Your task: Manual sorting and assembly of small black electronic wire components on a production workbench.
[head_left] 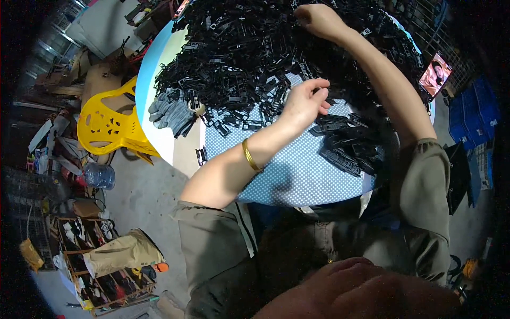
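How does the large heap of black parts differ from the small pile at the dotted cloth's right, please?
The large heap spreads across the far side; the small pile is compact and nearer. The large heap looks jumbled every way; the small pile looks partly lined up. Both are black.

Shines brightest on the desk [146, 74], throwing a soft shadow across the dotted cloth [319, 173]. Fades to black toward the rim, bending straight edges. Glows at the lit screen [435, 75].
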